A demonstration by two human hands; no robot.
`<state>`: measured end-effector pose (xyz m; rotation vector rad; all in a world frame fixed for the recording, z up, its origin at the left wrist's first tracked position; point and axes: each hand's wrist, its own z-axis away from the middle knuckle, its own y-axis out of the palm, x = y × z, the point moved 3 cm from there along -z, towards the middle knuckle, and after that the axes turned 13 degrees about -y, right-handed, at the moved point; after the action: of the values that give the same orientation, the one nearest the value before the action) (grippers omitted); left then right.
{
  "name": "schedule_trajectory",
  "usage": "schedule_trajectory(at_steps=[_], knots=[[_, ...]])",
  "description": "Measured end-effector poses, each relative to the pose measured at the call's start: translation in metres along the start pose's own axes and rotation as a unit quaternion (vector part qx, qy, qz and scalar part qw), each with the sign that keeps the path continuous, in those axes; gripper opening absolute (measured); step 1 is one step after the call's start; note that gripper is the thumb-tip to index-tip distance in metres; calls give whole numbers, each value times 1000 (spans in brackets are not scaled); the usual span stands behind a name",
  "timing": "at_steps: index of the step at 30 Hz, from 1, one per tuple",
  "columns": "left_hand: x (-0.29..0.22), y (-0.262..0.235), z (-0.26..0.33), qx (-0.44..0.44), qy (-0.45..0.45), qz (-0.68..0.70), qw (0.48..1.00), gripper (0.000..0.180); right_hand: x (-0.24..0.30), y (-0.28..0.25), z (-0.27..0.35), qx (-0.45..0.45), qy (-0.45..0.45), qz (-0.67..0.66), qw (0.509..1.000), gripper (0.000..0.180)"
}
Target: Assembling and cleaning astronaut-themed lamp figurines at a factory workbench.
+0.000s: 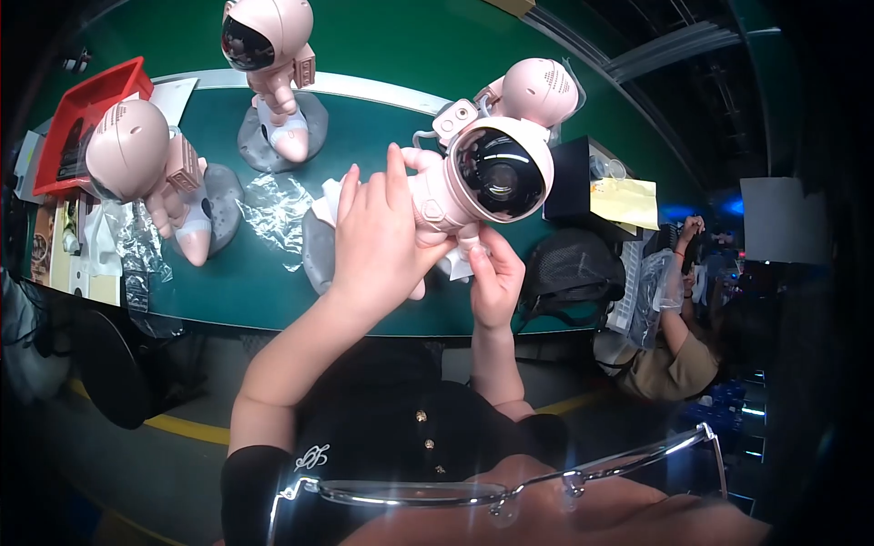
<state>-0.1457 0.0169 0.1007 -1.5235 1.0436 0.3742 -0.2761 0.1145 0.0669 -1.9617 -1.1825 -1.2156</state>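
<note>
A pale pink astronaut figurine (435,196) with a glossy black visor leans to the right in front of me, its grey rocky base partly behind my left hand. My left hand (378,232) is closed round the body, its fingers up along the side. At the figurine's lowered arm, my right hand (496,278) is pinched, thumb and fingers round it. A small white piece (460,265) shows beside that thumb; whether paper or cloth I cannot tell. Right behind stands another pink astronaut (539,91), partly hidden.
More astronaut figurines stand on the green table, one at the far middle (271,41) and one at the left (132,150). Crumpled clear film (273,214) lies between. A red tray (137,77) is far left. Rightward are a black mesh bag (574,273), yellow paper (624,201) and a seated person (669,364).
</note>
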Motion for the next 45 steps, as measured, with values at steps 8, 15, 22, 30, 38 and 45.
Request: schedule_trajectory(at_steps=[8, 15, 22, 30, 38, 45], knots=[[2, 1, 7, 28, -4, -16, 999, 100, 0, 1, 11, -12, 20, -10, 1000, 30], [0, 3, 10, 51, -11, -21, 998, 100, 2, -2, 16, -10, 16, 13, 1000, 30], [2, 6, 11, 67, -6, 6, 998, 96, 5, -3, 21, -23, 6, 45, 999, 30], [3, 2, 12, 94, -12, 39, 995, 94, 8, -3, 25, -21, -5, 76, 997, 29], [3, 4, 10, 118, -21, 36, 992, 94, 7, -4, 27, -27, -10, 87, 996, 29], [0, 10, 10, 87, 13, 34, 996, 98, 18, -18, 13, 18, -60, 68, 996, 28]])
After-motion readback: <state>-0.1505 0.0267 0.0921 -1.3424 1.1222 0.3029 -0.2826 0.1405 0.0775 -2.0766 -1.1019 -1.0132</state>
